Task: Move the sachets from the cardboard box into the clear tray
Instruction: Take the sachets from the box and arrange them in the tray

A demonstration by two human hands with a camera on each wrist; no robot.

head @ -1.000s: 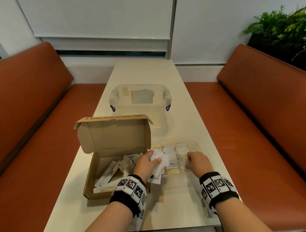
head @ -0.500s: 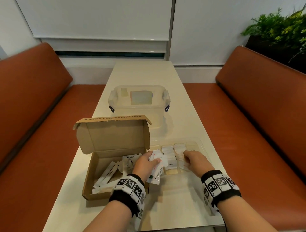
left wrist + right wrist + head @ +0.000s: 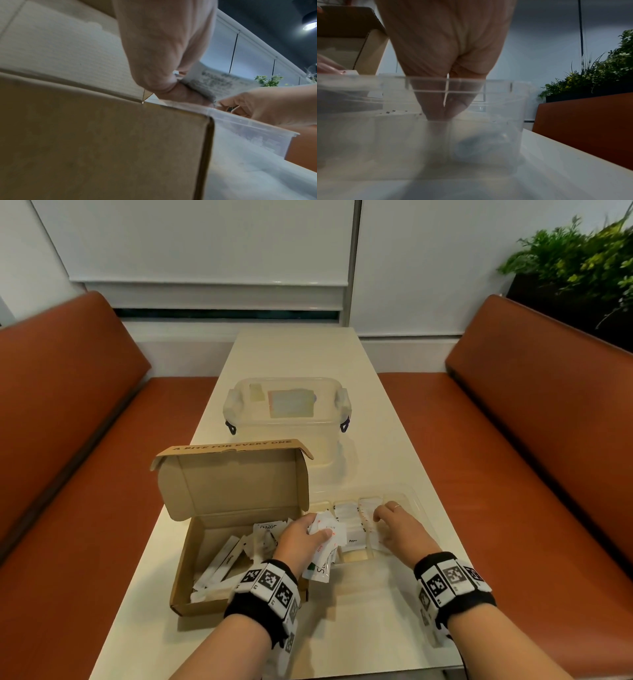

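Observation:
The open cardboard box point(image 3: 185, 559) sits at the near left of the table, with several white sachets point(image 3: 226, 563) loose inside. My left hand point(image 3: 301, 537) hovers over the box's right edge and grips a bundle of sachets point(image 3: 325, 546), seen blurred in the left wrist view point(image 3: 214, 79). The clear tray point(image 3: 416, 501) lies right of the box, with rows of sachets point(image 3: 346, 513) standing in its compartments. My right hand point(image 3: 397, 529) reaches down into the tray. Its thumb and fingertips point(image 3: 436, 115) pinch together low in a compartment, with a thin white edge between them.
A lidded clear plastic container point(image 3: 286, 412) stands behind the box, mid-table. The cream table point(image 3: 359, 628) is narrow, with orange benches on the left point(image 3: 68, 440) and right point(image 3: 548, 440). A green plant point(image 3: 575, 261) sits behind the right bench.
My right hand has moved forward and deeper into the tray. My left hand keeps its bundle of sachets and has shifted only slightly.

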